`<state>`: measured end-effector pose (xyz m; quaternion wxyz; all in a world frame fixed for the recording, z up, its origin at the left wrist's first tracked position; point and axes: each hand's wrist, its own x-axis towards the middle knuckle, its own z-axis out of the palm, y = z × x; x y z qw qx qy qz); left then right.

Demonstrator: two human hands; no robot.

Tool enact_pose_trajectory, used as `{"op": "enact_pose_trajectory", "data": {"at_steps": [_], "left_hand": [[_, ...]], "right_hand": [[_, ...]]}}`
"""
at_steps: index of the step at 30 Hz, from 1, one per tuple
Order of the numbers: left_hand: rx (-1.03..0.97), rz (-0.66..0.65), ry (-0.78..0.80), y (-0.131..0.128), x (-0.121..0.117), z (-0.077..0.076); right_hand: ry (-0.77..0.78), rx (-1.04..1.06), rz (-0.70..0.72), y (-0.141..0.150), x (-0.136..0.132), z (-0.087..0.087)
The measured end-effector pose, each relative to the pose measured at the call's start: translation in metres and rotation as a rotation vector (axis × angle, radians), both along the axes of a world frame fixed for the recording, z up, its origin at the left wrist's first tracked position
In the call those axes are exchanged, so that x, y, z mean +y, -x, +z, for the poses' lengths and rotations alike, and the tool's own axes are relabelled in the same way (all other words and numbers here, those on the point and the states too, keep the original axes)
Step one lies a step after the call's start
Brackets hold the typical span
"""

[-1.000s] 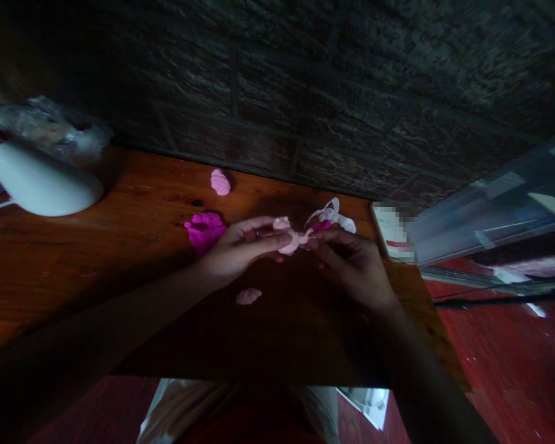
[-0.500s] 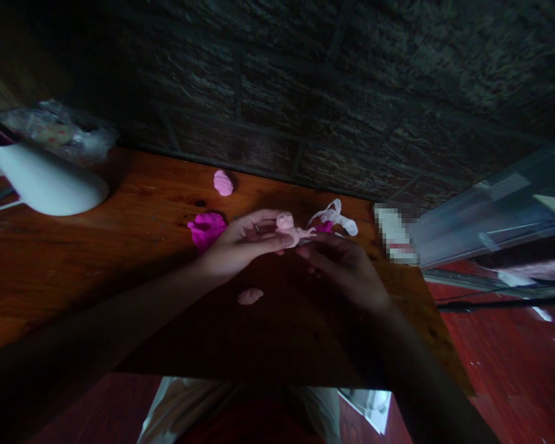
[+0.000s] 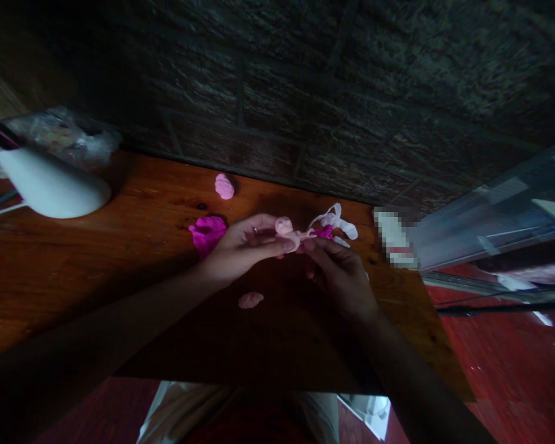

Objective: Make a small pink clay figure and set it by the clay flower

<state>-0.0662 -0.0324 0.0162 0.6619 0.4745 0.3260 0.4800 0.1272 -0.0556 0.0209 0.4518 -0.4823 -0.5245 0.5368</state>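
Observation:
A small pale pink clay figure (image 3: 284, 226) with a round head and thin limbs lies in my left hand (image 3: 247, 243), gripped between thumb and fingers. A ring is on one finger of that hand. From the right, my right hand (image 3: 340, 268) pinches the figure's lower edge with thumb and forefinger; the exact contact is partly hidden. Just beyond the fingertips, a magenta clay piece (image 3: 324, 232) lies by white strips (image 3: 345, 227) on the table. To the left of my left hand sits a flattened magenta clay lump (image 3: 208, 234).
On the wooden table (image 3: 157, 185) are a pink clay lump (image 3: 224, 186) near the wall and a pale pink lump (image 3: 250, 300) in front. A white lamp-like object (image 3: 60, 185) and clear plastic wrapping (image 3: 69, 139) stand left. A translucent box (image 3: 481, 216) stands right.
My right hand has drawn in slightly toward the clay figure, its fingertips closer to the figure's body. The figure has turned a little in my left hand.

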Motion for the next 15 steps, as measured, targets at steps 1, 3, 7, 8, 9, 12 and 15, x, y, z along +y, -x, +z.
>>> {"op": "enact_pose_trajectory", "data": {"at_steps": [1, 3, 7, 8, 9, 12, 15], "left_hand": [[0.002, 0.0, -0.003, -0.0002, -0.0008, -0.0001], [0.002, 0.011, -0.012, -0.0009, -0.0024, -0.0006], [0.028, 0.037, -0.023, -0.0023, -0.004, -0.0019], [0.037, 0.046, -0.031, -0.0025, -0.004, -0.0022], [0.046, 0.055, -0.039, -0.0026, -0.0039, -0.0025], [0.066, 0.07, -0.073, -0.0031, -0.0042, -0.0026], [0.068, 0.03, -0.103, -0.0029, -0.0051, -0.0013]], "right_hand": [[-0.007, -0.021, -0.008, 0.0001, -0.0003, 0.0009], [-0.022, -0.05, -0.023, 0.0004, -0.0005, 0.0016], [-0.001, -0.036, 0.02, 0.001, -0.0006, 0.0007], [0.017, -0.021, 0.052, 0.0011, -0.0008, 0.0001], [0.039, -0.002, 0.083, 0.0013, -0.0012, -0.0006], [0.12, 0.083, 0.122, 0.0022, -0.0024, -0.0037], [0.179, 0.151, 0.095, 0.0024, -0.0025, -0.0055]]}}
